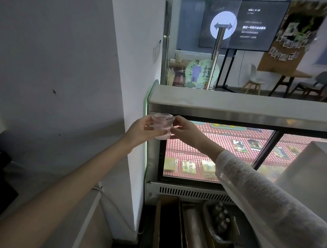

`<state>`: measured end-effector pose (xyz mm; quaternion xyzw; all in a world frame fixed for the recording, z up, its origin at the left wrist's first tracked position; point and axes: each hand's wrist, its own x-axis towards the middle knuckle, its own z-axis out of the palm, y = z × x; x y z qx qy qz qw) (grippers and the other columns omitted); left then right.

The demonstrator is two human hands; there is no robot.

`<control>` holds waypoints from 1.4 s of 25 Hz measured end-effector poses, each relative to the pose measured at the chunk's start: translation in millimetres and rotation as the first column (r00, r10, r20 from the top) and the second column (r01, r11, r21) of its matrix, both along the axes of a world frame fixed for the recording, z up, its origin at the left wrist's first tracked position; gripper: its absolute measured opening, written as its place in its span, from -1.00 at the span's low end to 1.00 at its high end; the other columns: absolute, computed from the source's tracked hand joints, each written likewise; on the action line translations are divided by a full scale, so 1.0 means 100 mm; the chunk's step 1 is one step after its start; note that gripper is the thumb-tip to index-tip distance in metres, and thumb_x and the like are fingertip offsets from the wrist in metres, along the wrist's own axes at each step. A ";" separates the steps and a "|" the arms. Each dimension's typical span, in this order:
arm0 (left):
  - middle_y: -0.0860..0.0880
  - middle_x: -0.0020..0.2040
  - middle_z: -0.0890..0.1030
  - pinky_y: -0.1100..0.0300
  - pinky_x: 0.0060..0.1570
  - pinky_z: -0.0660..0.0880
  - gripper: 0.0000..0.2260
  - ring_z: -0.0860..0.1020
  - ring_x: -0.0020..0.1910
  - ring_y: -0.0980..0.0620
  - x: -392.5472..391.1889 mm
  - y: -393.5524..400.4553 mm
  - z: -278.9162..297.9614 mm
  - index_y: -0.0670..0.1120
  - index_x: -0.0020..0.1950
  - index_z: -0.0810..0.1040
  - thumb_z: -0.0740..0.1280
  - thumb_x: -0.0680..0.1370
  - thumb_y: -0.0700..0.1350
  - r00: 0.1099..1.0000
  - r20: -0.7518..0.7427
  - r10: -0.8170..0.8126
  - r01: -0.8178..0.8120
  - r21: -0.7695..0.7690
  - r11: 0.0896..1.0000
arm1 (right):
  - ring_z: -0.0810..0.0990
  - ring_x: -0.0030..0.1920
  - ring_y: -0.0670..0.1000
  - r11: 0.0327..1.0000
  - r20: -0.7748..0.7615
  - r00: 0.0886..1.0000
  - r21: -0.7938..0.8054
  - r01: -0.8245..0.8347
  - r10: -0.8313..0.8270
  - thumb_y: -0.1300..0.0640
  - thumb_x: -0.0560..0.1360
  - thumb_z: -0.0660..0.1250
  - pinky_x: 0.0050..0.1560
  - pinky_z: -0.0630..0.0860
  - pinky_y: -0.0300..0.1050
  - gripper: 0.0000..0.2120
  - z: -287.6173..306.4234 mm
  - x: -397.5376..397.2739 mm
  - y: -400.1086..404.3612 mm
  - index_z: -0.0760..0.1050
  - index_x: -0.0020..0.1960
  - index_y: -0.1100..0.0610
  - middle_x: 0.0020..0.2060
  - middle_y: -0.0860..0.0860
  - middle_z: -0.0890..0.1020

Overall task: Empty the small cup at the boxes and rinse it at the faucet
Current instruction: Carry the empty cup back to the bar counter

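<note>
A small clear plastic cup (162, 126) is held upright in the air in front of the top left corner of a display case. It looks pinkish inside; what it holds I cannot tell. My left hand (141, 130) grips its left side with the fingers curled under and around it. My right hand (186, 129) pinches its right side. Open cardboard boxes (166, 227) stand on the floor below the case. No faucet is in view.
The glass display case (234, 115) with a red checked cloth fills the right. A white wall corner (134, 85) stands just left of the cup. One box holds several bottles (221, 218). A screen, chairs and a table lie beyond the counter.
</note>
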<state>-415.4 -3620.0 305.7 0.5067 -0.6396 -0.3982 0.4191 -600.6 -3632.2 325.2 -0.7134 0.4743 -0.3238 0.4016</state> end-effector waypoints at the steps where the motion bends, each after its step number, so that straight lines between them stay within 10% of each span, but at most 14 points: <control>1: 0.01 0.24 0.65 0.09 0.23 0.55 -0.51 0.62 0.22 0.00 0.00 0.03 0.01 -0.03 0.32 0.55 0.55 0.43 -0.01 1.000 -0.006 0.008 -0.008 -0.001 1.000 | 0.64 0.10 0.12 1.000 -0.004 1.000 0.000 -0.010 0.010 0.27 0.58 0.25 -0.05 0.64 -0.22 -0.71 0.01 0.01 0.00 0.44 0.30 0.26 0.12 0.12 0.59; 18: -0.01 0.22 0.67 -0.05 0.29 0.54 -0.29 0.64 0.21 -0.02 -0.17 0.81 0.13 -0.05 0.30 0.56 0.53 0.20 0.15 0.961 -0.064 0.269 -0.270 -0.014 0.963 | 0.63 0.12 0.19 0.951 0.001 0.951 -0.035 -0.308 0.309 0.30 0.57 0.26 0.12 0.63 0.00 -0.70 0.07 -0.04 0.22 0.42 0.30 0.29 0.15 0.21 0.58; 29: 0.12 0.11 0.66 0.24 0.15 0.53 -0.67 0.61 0.13 0.13 -0.02 1.88 0.28 0.11 0.16 0.58 0.53 0.44 -0.11 0.815 -0.070 0.576 -0.577 0.006 0.817 | 0.60 0.01 0.09 0.812 0.018 0.813 -0.050 -0.581 0.582 0.37 0.54 0.22 0.15 0.61 0.07 -0.74 0.18 0.46 0.83 0.43 0.22 0.28 0.07 0.10 0.55; 35: 0.00 0.26 0.64 0.03 0.29 0.51 -0.31 0.58 0.27 0.03 0.32 2.67 0.32 0.00 0.34 0.54 0.57 0.25 0.13 0.697 -0.062 0.714 -0.715 0.016 0.699 | 0.59 0.13 0.16 0.688 0.026 0.688 -0.063 -0.723 0.725 0.31 0.55 0.27 0.18 0.58 0.18 -0.74 0.23 1.02 1.37 0.42 0.24 0.26 0.08 0.10 0.54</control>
